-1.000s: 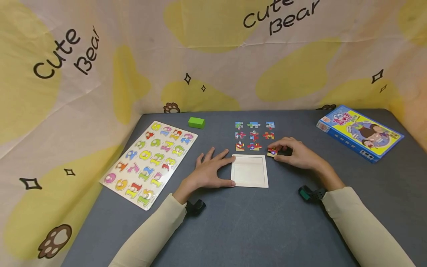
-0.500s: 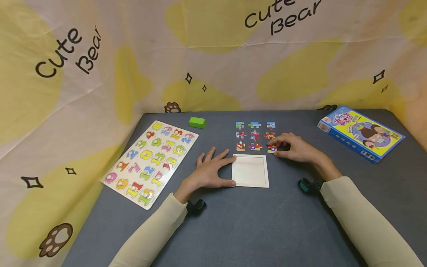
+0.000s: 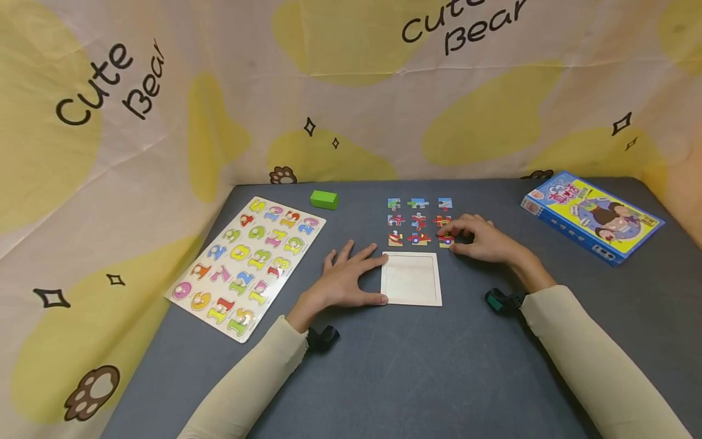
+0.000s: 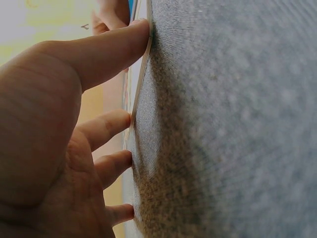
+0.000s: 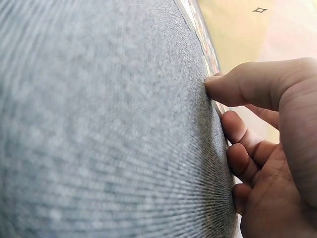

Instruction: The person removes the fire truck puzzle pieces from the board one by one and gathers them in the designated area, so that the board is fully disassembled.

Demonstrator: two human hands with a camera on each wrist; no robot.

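Note:
A square white puzzle tray [image 3: 411, 279] with a raised rim lies flat on the dark grey table. My left hand [image 3: 344, 281] rests beside it with fingers spread, and its thumb and index fingertip touch the tray's left edge. Behind the tray, several jigsaw pieces [image 3: 419, 221] lie apart in three rows. At the front right of these rows, my right hand [image 3: 485, 239] pinches a red and yellow puzzle piece [image 3: 446, 241] between thumb and index finger, low on the table. In the right wrist view the thumb [image 5: 223, 89] presses the piece's edge, while the other fingers curl near the tabletop.
A white board of colourful numbers [image 3: 247, 268] lies at the left. Behind its upper right corner sits a green block [image 3: 324, 200]. A blue and yellow box [image 3: 592, 216] stands at the back right. Printed cloth [image 3: 351, 110] hangs behind the table.
My right hand has moved slightly left with the red and yellow piece, which now lies in line with the front row. The left hand and the tray keep their place.

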